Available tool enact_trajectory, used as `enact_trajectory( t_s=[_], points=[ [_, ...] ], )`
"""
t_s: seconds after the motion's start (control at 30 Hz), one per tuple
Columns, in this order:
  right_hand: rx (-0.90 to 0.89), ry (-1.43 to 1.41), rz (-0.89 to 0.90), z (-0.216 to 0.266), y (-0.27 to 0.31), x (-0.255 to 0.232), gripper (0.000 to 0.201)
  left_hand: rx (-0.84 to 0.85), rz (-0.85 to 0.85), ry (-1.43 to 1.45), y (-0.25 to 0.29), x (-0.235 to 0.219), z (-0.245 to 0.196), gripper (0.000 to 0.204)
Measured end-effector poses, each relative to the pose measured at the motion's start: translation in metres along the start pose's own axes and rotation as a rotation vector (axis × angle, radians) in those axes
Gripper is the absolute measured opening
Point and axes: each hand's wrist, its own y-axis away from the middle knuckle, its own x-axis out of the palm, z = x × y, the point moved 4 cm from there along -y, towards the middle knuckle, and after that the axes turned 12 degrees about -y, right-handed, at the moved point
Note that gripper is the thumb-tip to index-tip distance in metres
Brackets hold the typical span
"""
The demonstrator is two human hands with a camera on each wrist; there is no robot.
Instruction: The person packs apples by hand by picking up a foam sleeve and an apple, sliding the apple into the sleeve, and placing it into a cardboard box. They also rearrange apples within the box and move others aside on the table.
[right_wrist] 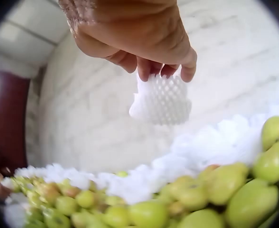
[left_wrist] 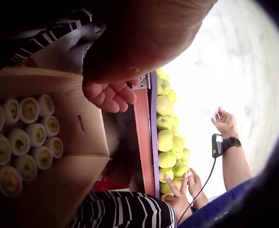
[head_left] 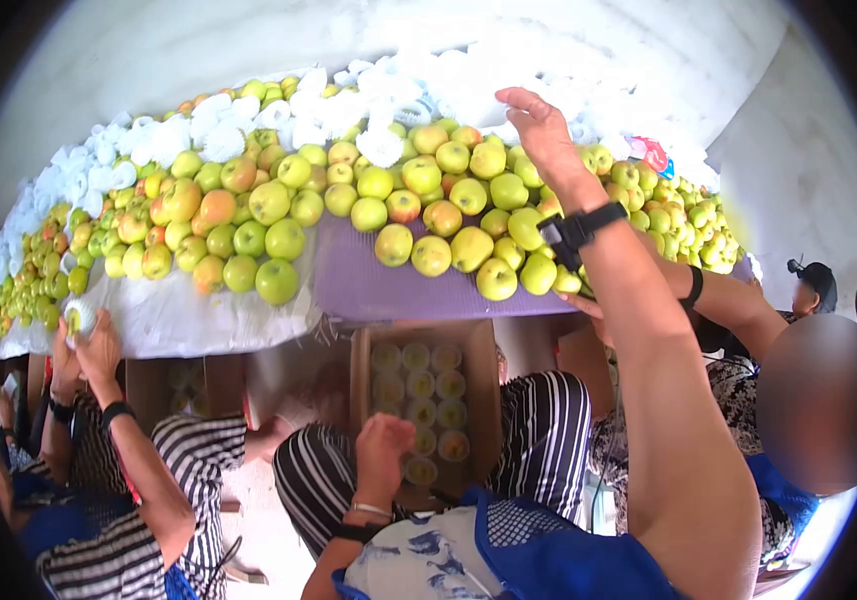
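My right hand point(head_left: 546, 140) is raised over the pile of white foam nets at the back of the table. Between its fingertips it pinches a white foam net point(right_wrist: 165, 100), clear in the right wrist view; the net hangs above yellow-green apples point(right_wrist: 149, 214) and more nets point(right_wrist: 215, 142). Low over the near side of a cardboard box point(head_left: 484, 400) is my left hand point(head_left: 381, 462), its fingers loosely curled and nothing visible in them. In the box lie rows of apples in white nets point(head_left: 420, 383), seen also in the left wrist view point(left_wrist: 19, 142).
Apples cover much of the table, whose near part has a purple covering point(head_left: 349, 270) and a white one point(head_left: 179, 320). At the left a person's hands point(head_left: 99, 345) hold a netted apple. Another person's arm point(head_left: 739, 310) reaches in from the right. A red packet point(head_left: 652, 155) lies among the nets.
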Motion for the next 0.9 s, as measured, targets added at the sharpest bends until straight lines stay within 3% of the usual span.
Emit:
enact_trajectory(
  t_s=[0.03, 0.1, 0.17, 0.3, 0.37, 0.57, 0.67, 0.77, 0.8, 0.9],
  points=[
    [0.173, -0.276, 0.008, 0.021, 0.031, 0.008, 0.023, 0.024, 0.021, 0.027, 0.0, 0.0, 0.0, 0.022],
    [0.212, -0.463, 0.133, 0.046, 0.085, 0.018, 0.021, 0.075, 0.068, 0.119, 0.002, 0.0, -0.002, 0.022],
    [0.442, -0.7, 0.219, 0.056, 0.151, 0.031, 0.02, 0.157, 0.161, 0.255, 0.008, 0.003, -0.008, 0.026],
    [0.744, -0.809, 0.348, 0.045, 0.28, 0.06, 0.021, 0.222, 0.363, 0.314, 0.018, 0.009, -0.012, 0.036],
    [0.757, -0.635, 0.376, 0.028, 0.323, 0.068, 0.021, 0.204, 0.46, 0.312, 0.032, 0.03, -0.022, 0.039],
    [0.801, -0.658, 0.304, 0.014, 0.372, 0.063, 0.024, 0.145, 0.388, 0.113, 0.036, 0.04, 0.001, 0.04],
    [0.689, -0.387, 0.445, 0.012, 0.384, 0.065, 0.03, 0.219, 0.296, -0.1, 0.027, 0.032, 0.014, 0.038],
    [0.257, -0.007, 0.437, 0.009, 0.396, 0.067, 0.033, 0.338, 0.178, -0.473, 0.023, 0.027, 0.023, 0.031],
    [0.091, 0.046, 0.337, 0.005, 0.4, 0.067, 0.035, 0.289, 0.182, -0.405, 0.027, 0.033, 0.022, 0.028],
    [0.5, 0.009, 0.169, 0.004, 0.398, 0.058, 0.033, 0.194, 0.304, -0.251, 0.035, 0.039, 0.02, 0.033]
  ],
)
